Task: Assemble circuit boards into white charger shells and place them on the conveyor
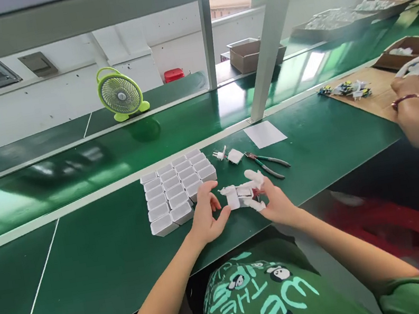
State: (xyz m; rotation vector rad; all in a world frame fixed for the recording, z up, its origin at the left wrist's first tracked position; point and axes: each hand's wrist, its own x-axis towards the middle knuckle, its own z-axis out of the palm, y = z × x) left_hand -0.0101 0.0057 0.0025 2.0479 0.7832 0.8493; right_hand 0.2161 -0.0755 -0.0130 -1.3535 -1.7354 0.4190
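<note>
1. A small white plastic part [236, 195] was gripped by the right hand [277, 202], just above the green surface [102, 260].
2. The left hand [206, 219] was kept loosely curled, touching that part.
3. White housings [177, 189] were lined up just left; pliers [269, 163] were parked nearby.

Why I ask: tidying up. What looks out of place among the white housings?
The white housings sit in neat rows; only the front-left one is slightly askew. Nothing else stands out.

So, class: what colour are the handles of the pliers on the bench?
Green, on the pliers lying beyond the right hand; head view.
</note>
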